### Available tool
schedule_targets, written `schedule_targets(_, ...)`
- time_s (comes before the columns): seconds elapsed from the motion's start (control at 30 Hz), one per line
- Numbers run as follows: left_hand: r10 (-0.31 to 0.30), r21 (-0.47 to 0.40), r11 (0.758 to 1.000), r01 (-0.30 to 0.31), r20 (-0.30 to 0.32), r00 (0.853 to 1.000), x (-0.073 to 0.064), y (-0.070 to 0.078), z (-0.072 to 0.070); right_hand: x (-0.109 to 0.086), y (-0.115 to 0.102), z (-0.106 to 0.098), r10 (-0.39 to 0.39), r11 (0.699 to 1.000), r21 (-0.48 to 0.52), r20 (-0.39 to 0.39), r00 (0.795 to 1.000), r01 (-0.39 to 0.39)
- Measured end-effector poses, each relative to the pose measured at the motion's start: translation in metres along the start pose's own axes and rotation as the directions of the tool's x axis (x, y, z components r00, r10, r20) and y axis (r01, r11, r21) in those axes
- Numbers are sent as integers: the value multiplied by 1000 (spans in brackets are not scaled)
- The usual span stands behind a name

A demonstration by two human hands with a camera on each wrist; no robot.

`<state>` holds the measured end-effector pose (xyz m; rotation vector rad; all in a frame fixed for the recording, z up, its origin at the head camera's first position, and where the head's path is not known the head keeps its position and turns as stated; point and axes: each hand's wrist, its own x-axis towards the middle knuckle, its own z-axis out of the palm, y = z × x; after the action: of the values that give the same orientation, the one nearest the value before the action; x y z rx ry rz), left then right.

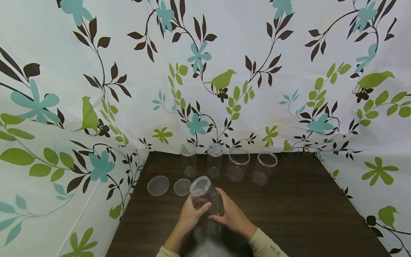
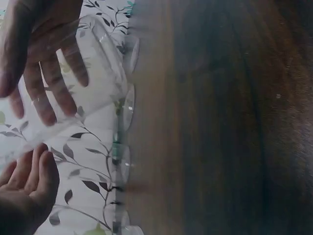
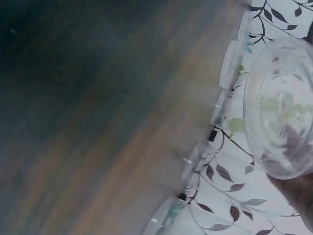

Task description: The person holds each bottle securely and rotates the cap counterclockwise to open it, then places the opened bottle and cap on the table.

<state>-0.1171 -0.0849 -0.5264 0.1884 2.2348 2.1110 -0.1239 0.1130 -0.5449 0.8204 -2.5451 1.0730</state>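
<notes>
A clear plastic jar [image 1: 212, 198] is held tilted above the near part of the table, its round top end toward the back left in the head view. My left hand [image 1: 191, 215] grips its left side, thumb across the front. On the opposite side my right hand [image 1: 232, 215] holds the jar lower down, thumb at the front. Through the clear wall, the right hand's fingers [image 2: 46, 93] show spread in the left wrist view. The jar's ringed round end [image 3: 279, 105] faces the right wrist camera, with part of a hand below it.
Along the back edge of the dark wooden table [image 1: 305, 207] stand several clear jars, among them a wide-rimmed jar [image 1: 238, 166] and a jar at the right end [image 1: 264, 168]. A larger round lid [image 1: 158, 185] and a smaller lid [image 1: 182, 187] lie at left. Patterned cloth [image 1: 224, 46] surrounds the table.
</notes>
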Motion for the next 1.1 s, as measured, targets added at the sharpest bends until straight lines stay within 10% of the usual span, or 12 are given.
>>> schedule_targets(0.23, 118, -233, 969, -75, 175, 977, 0, -11, -16, -6, 7, -10, 19, 975, 209, 269, 963, -78)
schedule_targets(0.6, 401, -481, 855, -193, 378, 834, 7, -16, -32, -10, 10, -18, -30, 897, 402, 468, 883, -183)
schedule_targets(0.87, 405, -410, 876, -255, 337, 850, 5, -17, -30, -12, 7, -8, -48, 892, 421, 451, 891, -166)
schedule_targets(1.1, 406, -272, 884, -380, 42, 913, -3, -20, -11, -11, -1, 5, -29, 997, 78, 201, 979, 13)
